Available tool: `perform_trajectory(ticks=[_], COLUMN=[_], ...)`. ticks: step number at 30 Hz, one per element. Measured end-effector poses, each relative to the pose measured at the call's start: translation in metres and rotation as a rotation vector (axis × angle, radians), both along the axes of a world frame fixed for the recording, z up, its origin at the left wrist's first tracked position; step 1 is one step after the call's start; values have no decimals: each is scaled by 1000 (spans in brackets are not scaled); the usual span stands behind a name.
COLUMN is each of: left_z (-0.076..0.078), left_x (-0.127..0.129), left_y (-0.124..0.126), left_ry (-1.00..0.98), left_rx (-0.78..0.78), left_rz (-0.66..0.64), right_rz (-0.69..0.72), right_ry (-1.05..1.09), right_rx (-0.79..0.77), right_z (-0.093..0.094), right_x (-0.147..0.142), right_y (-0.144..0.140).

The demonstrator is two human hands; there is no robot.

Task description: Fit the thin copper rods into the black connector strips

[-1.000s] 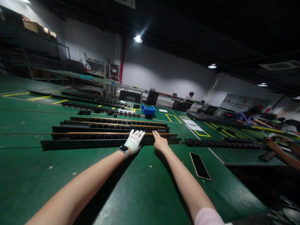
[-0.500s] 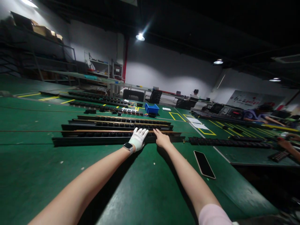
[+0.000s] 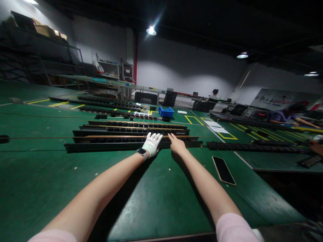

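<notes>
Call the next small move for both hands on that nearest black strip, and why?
Probably press down and settle the copper rod into the nearest black strip. The gloved left hand lies flat, fingers spread, on the strip, and the bare right hand rests on it beside it, neither closed around anything. The thin copper rod runs along the strip under their fingertips.

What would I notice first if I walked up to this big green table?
Probably the two outstretched arms: the left hand in a white glove and the bare right hand, both resting on the nearest long black strip mid-table. Then the blue bin farther back and the dark phone lying at the right.
</notes>
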State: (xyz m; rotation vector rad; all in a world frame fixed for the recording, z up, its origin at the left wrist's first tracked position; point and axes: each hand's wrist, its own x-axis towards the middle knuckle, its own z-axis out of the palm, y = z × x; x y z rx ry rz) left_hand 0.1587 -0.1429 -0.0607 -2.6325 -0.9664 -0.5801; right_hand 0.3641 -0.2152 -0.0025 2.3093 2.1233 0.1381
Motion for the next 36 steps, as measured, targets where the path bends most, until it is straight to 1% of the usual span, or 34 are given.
perform_trajectory(ticks=[15,22,29,36], left_z=[-3,2,-1,-2], left_x=[1,0,-1,0], left_y=[3,-2,0,2], left_ry=[5,2,0,5], left_rx=[-13,-5,6,3], left_rz=[8,4,5,11], right_rz=[43,45,33,-10], right_ry=[-3,13,24,2], right_rx=[-74,-45,-56,10], right_z=[14,11,12,0], right_x=[2,1,2,-4], right_y=[5,3,5,0])
